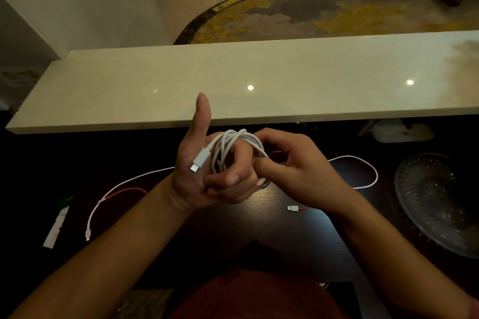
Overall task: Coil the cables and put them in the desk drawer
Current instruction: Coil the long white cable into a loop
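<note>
A white cable (228, 146) is wound in several loops around the fingers of my left hand (207, 171), whose thumb points up. Its plug (199, 160) lies across the palm. My right hand (290, 166) pinches the same white cable at the right side of the coil. The cable's loose end (370, 173) loops over the dark desk (233, 230) to the right. A second cable, white with red strands (108, 197), lies on the desk at the left. A small plug on a red strand (294, 208) rests below my right wrist. No drawer is visible.
A long pale stone counter (259, 80) runs across just beyond the hands. A clear glass dish (438, 202) sits on the desk at the right. A white flat object (55, 230) lies at the desk's left edge. Patterned floor shows beyond the counter.
</note>
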A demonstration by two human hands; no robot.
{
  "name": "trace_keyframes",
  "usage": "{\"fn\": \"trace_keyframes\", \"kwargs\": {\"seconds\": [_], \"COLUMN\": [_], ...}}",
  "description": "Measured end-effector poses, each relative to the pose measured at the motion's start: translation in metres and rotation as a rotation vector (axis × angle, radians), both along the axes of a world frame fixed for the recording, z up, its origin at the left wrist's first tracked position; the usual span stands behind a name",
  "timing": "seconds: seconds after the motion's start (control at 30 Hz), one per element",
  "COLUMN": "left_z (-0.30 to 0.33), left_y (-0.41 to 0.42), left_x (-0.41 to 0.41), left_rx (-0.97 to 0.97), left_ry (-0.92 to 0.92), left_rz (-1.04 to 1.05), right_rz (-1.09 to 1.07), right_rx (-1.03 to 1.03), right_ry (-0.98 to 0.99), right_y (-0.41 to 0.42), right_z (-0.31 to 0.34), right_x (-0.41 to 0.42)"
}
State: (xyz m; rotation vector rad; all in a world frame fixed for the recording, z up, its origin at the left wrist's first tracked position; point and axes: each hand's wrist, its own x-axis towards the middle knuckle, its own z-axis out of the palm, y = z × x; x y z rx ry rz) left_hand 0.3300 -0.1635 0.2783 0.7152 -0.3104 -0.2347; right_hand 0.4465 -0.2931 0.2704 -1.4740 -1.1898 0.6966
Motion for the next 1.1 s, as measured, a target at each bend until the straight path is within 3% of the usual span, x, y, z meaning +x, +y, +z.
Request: {"fn": "trace_keyframes", "kwargs": {"seconds": [0.2, 0.53, 0.73, 0.9, 1.1], "left_z": [-0.002, -0.014, -0.009, 0.004, 0.003], "left_y": [-0.001, 0.001, 0.004, 0.001, -0.001], "left_x": [0.000, -0.013, -0.014, -0.021, -0.024], "left_rx": [0.028, 0.327, 0.372, 0.461, 0.373], "left_ry": [-0.035, 0.076, 0.075, 0.028, 0.015], "left_rz": [0.016, 0.230, 0.133, 0.156, 0.122], "right_rz": [-0.118, 0.172, 0.349, 0.407, 0.487], "right_rx": [0.060, -0.067, -0.086, 0.001, 0.038], "right_ry": [-0.327, 0.154, 0.125, 0.308, 0.313], "right_y": [-0.003, -0.003, -0.002, -0.007, -0.011], "right_z": [0.004, 0.002, 0.007, 0.012, 0.013], "right_x": [-0.001, 0.010, 0.010, 0.008, 0.007]}}
